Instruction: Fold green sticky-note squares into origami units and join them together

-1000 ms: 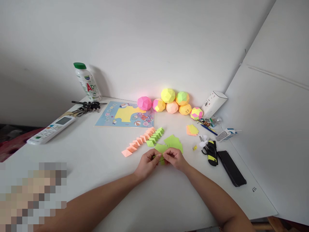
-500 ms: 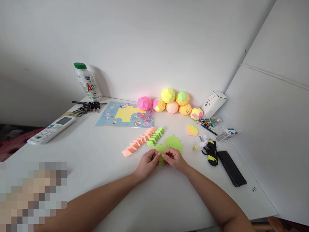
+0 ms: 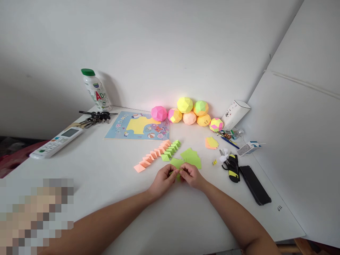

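Observation:
Close together near the middle of the table, my left hand point(image 3: 165, 179) and my right hand point(image 3: 193, 176) pinch a small piece of green paper point(image 3: 179, 176) between thumbs and fingers. Most of that paper is hidden by the fingers. Just beyond my hands lie loose green paper sheets point(image 3: 191, 158). To their left runs a row of folded green paper pieces point(image 3: 170, 151), and beside it a longer row of folded peach paper pieces point(image 3: 152, 156).
Folded paper balls point(image 3: 185, 105) in several colours stand along the wall by a blue printed sheet point(image 3: 119, 127). Scissors point(image 3: 227, 164), a black-and-yellow tool point(image 3: 234, 170) and a black phone point(image 3: 255, 185) lie right. A remote point(image 3: 57, 142), keys point(image 3: 92, 118) and a bottle point(image 3: 97, 92) are left.
The fingers and thumbs have shifted very slightly on the green paper, with the tips now closer together. Everything else on the table looks the same.

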`<state>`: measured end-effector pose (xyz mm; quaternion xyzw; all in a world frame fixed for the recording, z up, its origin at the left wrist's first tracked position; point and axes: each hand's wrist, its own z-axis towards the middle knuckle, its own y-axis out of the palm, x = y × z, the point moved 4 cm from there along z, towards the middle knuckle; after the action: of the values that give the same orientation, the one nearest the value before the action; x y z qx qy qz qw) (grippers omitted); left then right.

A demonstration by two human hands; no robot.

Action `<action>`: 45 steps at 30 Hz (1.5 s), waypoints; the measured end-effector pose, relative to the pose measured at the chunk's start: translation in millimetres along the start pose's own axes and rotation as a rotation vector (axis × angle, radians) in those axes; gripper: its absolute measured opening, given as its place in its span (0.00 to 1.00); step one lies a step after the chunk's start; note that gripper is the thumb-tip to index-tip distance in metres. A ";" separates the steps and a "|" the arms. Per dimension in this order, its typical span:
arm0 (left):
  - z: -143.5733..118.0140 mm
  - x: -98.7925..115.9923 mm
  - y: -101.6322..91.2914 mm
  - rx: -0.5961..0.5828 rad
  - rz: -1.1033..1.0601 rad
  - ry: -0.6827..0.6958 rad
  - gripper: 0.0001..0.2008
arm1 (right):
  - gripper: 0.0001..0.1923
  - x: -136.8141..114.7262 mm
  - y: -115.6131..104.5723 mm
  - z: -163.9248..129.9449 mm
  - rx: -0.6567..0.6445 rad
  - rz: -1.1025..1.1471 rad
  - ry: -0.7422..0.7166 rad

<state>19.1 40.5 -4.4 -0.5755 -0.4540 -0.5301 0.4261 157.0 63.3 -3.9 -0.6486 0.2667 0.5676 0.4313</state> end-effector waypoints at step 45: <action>-1.9 -1.0 0.6 0.087 -0.192 -0.037 0.18 | 0.11 13.5 -4.1 4.5 0.137 0.178 0.031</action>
<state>19.2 38.4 -5.3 -0.5201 -0.5372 -0.5378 0.3895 161.0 71.1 -15.8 -0.5999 0.3682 0.5740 0.4184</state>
